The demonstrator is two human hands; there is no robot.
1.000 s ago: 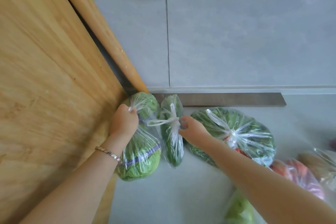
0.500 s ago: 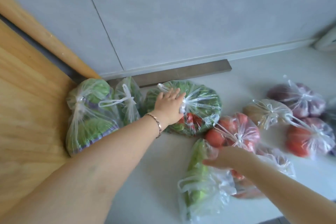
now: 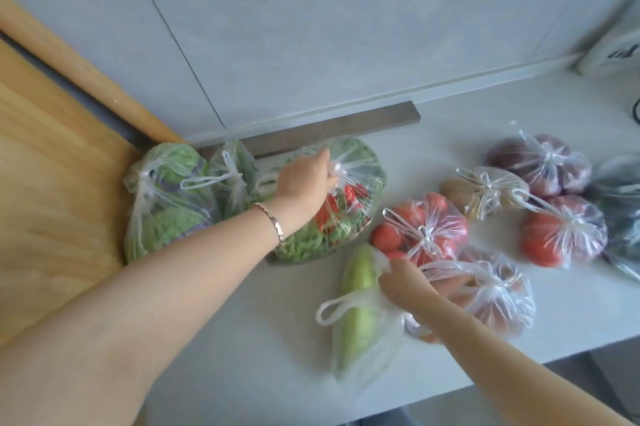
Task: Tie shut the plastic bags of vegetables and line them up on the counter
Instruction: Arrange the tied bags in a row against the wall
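L hand [image 3: 304,180] grip pinches greens bag [image 3: 349,218] knot; R hand [image 3: 403,283] grip clutches cucumber bag [image 3: 360,318].

Clear knotted bags of vegetables lie on the pale bench [image 3: 242,339]: a lettuce bag [image 3: 162,204], a slim greens bag [image 3: 232,176] and a bag of greens and red peppers [image 3: 349,214] sit side by side against the wall. To their right lie a tomato bag [image 3: 422,228], a potato bag [image 3: 485,190], a purple-onion bag [image 3: 540,166] and another red bag [image 3: 561,231], while a pale green squash bag [image 3: 360,318] lies nearest the front edge.
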